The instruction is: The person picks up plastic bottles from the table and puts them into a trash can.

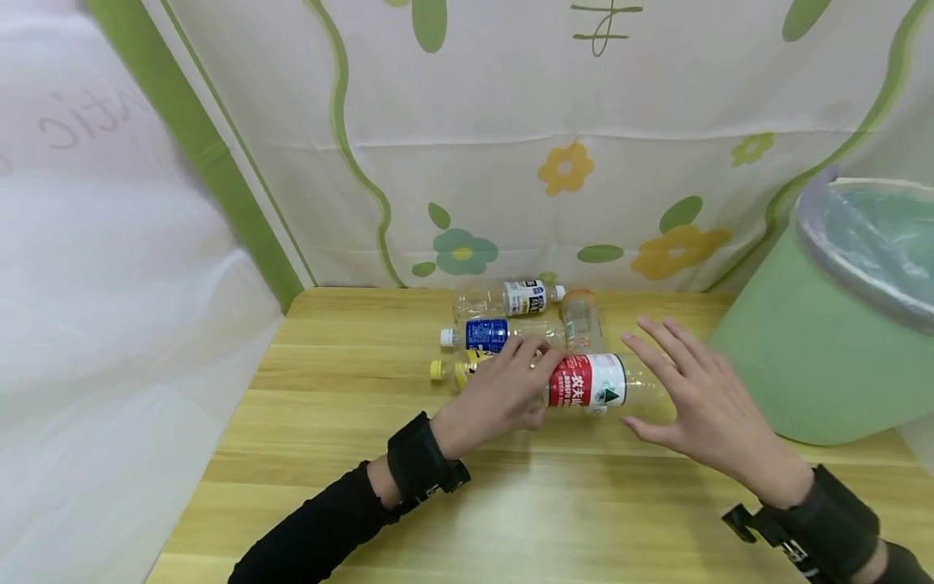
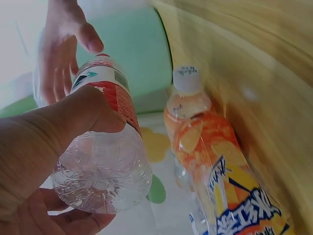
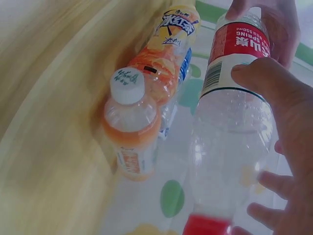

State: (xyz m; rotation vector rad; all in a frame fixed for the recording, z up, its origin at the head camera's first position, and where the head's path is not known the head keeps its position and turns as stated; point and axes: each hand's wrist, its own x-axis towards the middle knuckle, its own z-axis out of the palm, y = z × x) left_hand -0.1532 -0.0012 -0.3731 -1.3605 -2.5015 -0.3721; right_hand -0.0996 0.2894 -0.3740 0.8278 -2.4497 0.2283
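My left hand [image 1: 503, 385] grips a clear plastic water bottle [image 1: 587, 380] with a red and white label, holding it near its base. The bottle lies sideways, its red cap [image 3: 208, 225] pointing right. Around the cap end, my right hand [image 1: 696, 397] has its fingers spread and thumb apart; in the right wrist view its thumb overlaps the label. Behind and below the held bottle lies an iced tea bottle [image 3: 171, 29] with a yellow cap. Beside that is a white-capped bottle with an orange band [image 3: 132, 129].
Farther back on the wooden table [image 1: 328, 389] lie a blue-labelled bottle [image 1: 486, 334] and a white-labelled bottle [image 1: 525, 298]. A green bin [image 1: 810, 341] with a plastic liner stands at the right. A flower-patterned cloth [image 1: 511, 178] hangs behind the table.
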